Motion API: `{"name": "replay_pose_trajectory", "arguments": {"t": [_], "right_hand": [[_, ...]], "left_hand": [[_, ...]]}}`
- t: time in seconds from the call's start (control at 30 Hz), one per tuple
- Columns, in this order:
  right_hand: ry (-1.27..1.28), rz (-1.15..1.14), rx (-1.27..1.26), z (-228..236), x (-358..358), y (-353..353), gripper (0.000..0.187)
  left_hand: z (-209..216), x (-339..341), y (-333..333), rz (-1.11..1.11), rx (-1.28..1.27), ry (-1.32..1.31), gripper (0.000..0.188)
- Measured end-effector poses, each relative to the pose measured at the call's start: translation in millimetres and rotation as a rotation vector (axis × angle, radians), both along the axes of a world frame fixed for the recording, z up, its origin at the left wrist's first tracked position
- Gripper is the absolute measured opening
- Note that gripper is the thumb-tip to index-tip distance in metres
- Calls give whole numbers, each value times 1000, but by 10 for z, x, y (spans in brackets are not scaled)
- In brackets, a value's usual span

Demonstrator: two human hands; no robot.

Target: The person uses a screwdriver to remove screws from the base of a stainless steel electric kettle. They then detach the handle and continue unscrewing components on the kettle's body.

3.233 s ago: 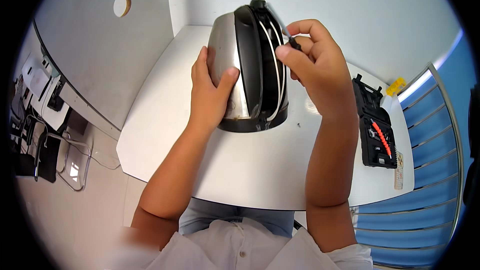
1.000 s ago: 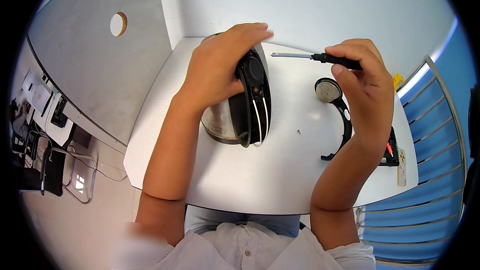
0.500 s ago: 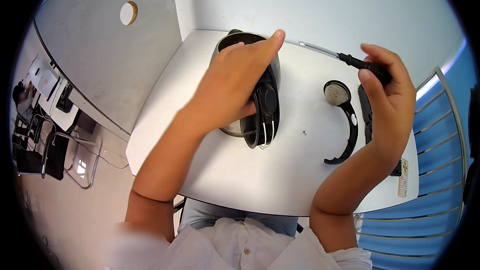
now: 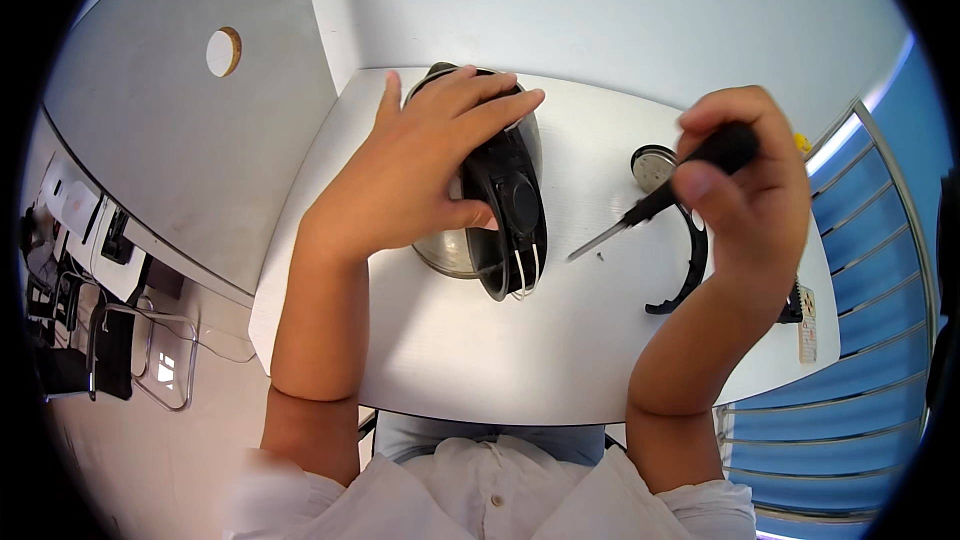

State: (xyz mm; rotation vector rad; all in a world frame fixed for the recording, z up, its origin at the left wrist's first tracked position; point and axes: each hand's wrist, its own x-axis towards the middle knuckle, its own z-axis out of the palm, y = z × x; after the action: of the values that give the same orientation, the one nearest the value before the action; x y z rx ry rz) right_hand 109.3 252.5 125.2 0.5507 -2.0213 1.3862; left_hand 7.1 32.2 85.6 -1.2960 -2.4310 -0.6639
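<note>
A metal kettle (image 4: 440, 252) stands left of the table's middle. Its black handle housing (image 4: 520, 202) faces me, opened up, with pale wires hanging from its lower end. Across the top lies my left hand (image 4: 430, 155), fingers spread and thumb against the housing's edge; it covers much of the body. My right hand (image 4: 750, 175) is closed around the black grip of a screwdriver (image 4: 650, 202), held above the table. The screwdriver's tip points down and left, near a tiny screw-like piece (image 4: 600, 256) on the tabletop.
Right of the kettle lie a round metal-faced lid (image 4: 653, 168) and a curved black handle cover (image 4: 690, 275), partly behind my right hand. A pale remote-like strip (image 4: 807, 325) sits at the white table's (image 4: 490, 370) right edge. Metal railings (image 4: 880, 320) run beyond it.
The screwdriver has swung from pointing up and left to pointing down and left. My left hand's fingers have fanned out over the kettle. The whole view has shifted slightly.
</note>
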Motion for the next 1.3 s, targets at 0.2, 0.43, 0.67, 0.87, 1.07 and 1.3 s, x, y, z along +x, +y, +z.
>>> {"name": "replay_pose_trajectory", "arguments": {"t": [0.2, 0.43, 0.67, 0.87, 1.07, 1.3], "right_hand": [[492, -40, 318, -198, -43, -207, 21], [692, 4, 357, -475, -180, -104, 26], [678, 2, 304, -531, -177, -112, 28], [663, -14, 241, -591, -175, -152, 33], [752, 5, 304, -569, -167, -120, 34], [778, -30, 286, -598, -209, -63, 30]], "left_hand": [[10, 22, 45, -47, 17, 39, 92], [-5, 12, 84, -201, -4, 141, 87], [-348, -52, 64, -200, 229, 425, 66], [-419, -187, 170, -184, 317, 620, 27], [-402, -187, 214, -160, 328, 612, 32], [-452, -192, 244, -149, 369, 646, 35]]}}
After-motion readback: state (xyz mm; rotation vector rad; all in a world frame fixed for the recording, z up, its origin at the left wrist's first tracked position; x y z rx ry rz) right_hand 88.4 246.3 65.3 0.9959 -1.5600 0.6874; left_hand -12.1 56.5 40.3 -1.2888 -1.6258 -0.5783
